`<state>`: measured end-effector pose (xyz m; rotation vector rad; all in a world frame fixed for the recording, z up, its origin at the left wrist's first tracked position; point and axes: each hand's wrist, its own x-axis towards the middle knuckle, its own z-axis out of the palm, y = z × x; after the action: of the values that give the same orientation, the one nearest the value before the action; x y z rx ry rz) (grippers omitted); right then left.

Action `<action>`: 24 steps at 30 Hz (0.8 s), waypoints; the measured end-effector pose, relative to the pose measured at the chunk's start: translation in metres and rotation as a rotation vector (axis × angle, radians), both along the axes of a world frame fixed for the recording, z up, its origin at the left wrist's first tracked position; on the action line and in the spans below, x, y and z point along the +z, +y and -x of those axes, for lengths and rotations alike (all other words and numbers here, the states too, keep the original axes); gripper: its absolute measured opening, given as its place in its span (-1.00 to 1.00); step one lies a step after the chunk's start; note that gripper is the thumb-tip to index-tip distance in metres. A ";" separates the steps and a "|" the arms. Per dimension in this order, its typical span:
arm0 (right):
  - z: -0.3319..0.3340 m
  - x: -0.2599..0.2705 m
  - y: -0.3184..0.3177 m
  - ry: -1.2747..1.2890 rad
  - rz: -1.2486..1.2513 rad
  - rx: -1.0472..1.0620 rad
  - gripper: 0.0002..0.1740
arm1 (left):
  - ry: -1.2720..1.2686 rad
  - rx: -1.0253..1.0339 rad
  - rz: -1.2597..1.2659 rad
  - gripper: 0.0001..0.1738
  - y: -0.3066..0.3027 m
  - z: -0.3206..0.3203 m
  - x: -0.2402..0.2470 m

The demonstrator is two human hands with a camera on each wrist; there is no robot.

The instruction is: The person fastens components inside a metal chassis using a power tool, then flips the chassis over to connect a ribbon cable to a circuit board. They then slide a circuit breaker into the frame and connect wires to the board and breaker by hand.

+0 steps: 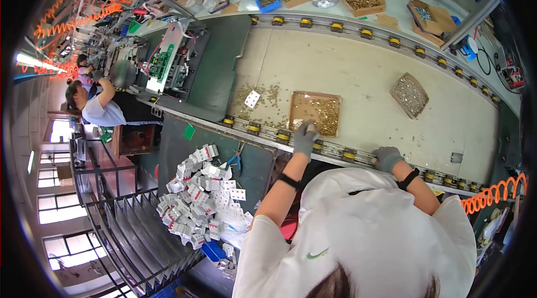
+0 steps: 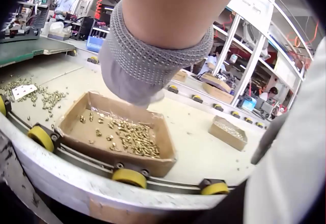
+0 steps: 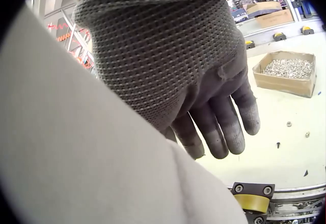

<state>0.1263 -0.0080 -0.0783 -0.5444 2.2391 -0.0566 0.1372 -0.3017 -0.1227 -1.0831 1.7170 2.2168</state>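
The head view looks down from high and farther off, over the tabletop (image 1: 363,68). The left wrist view looks low and close past the left hand (image 2: 133,74) across the box of brass pieces (image 2: 147,165); the right wrist view faces along the right hand (image 3: 183,71), very near. All three share the box of silvery pieces (image 3: 285,85).

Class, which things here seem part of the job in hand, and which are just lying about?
Likely in the job:
left hand
nearest cardboard box
brass-coloured pieces inside

Likely just lying about:
blue-handled pliers
green piece
dotted white card
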 end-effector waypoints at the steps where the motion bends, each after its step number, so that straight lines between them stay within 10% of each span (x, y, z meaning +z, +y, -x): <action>1: -0.001 0.002 -0.003 -0.020 -0.007 -0.008 -0.60 | 0.027 -0.105 0.074 -0.59 -0.007 0.008 -0.018; 7: -0.005 -0.007 -0.004 -0.008 0.010 -0.031 -0.61 | -0.209 -0.349 1.007 -0.33 -0.086 0.047 -0.071; 12: -0.014 -0.020 0.010 -0.047 -0.041 -0.082 -0.57 | -0.651 -0.329 0.988 -0.28 -0.211 0.080 -0.028; 15: -0.016 -0.028 0.014 -0.121 -0.142 -0.072 -0.57 | -0.755 -0.438 1.419 -0.37 -0.263 0.081 -0.032; 24: 0.006 -0.012 -0.001 -0.217 -0.223 -0.033 -0.59 | -0.737 -0.175 1.167 -0.40 -0.306 0.107 -0.067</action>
<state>0.1208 -0.0085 -0.0902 -0.3624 2.0110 0.1109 0.0306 -0.6076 -0.1896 -1.5160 2.4635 0.3837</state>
